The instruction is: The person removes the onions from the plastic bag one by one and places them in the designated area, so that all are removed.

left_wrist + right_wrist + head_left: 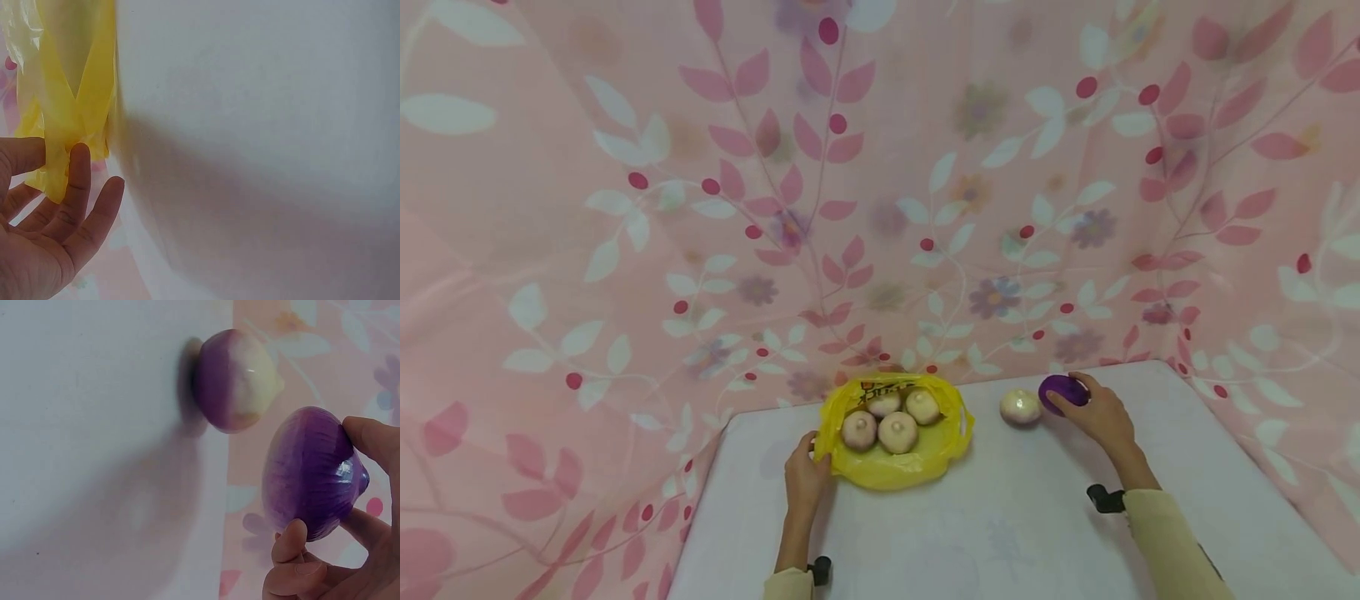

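A yellow plastic bag lies open on the white table, with several pale onions in it. My left hand pinches the bag's left edge; in the left wrist view the yellow plastic runs between thumb and fingers. My right hand grips a dark purple onion near the table's far edge, with fingers curled round the onion. Just left of it, a pale, purple-tinged onion sits on the table, apart from the hand.
A pink cloth with a leaf and flower pattern hangs behind the table and down both sides. The table's far edge runs just behind the bag and the two loose onions. Bare white tabletop lies in front of the bag.
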The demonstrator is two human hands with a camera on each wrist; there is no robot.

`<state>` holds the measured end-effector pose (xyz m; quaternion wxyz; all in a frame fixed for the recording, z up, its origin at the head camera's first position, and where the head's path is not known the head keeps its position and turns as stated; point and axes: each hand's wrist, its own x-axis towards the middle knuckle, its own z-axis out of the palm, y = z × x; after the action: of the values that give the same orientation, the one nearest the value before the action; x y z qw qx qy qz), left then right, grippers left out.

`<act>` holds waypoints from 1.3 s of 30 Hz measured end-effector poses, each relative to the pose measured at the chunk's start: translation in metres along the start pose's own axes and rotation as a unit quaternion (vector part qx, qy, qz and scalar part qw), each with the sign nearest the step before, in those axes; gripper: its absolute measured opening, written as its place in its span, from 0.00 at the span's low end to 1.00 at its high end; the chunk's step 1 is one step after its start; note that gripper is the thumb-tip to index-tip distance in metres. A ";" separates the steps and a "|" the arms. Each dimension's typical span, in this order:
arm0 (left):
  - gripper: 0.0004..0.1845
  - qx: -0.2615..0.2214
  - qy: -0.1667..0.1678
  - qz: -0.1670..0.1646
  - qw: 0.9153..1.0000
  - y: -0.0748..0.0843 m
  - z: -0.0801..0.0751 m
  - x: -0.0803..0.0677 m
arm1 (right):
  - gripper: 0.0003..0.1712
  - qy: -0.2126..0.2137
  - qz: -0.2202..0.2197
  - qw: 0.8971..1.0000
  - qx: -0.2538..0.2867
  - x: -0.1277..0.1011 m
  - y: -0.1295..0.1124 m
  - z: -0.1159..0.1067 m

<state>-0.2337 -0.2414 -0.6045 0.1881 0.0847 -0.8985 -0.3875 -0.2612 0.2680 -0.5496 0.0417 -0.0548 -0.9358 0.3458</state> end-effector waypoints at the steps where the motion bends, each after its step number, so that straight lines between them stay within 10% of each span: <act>1: 0.22 0.000 0.001 -0.001 1.000 0.000 0.000 0.000 | 0.51 -0.004 0.003 1.000 -0.001 0.000 0.001 0.000; 39: 0.22 -0.010 -0.002 0.006 1.000 0.003 -0.006 -0.004 | 0.57 -0.037 0.062 0.997 -0.023 0.009 0.032 0.026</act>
<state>-0.2277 -0.2423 -0.6001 0.1898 0.0768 -0.8954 -0.3954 -0.2705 0.2767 -0.5904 -0.0159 -0.1004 -0.9391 0.3281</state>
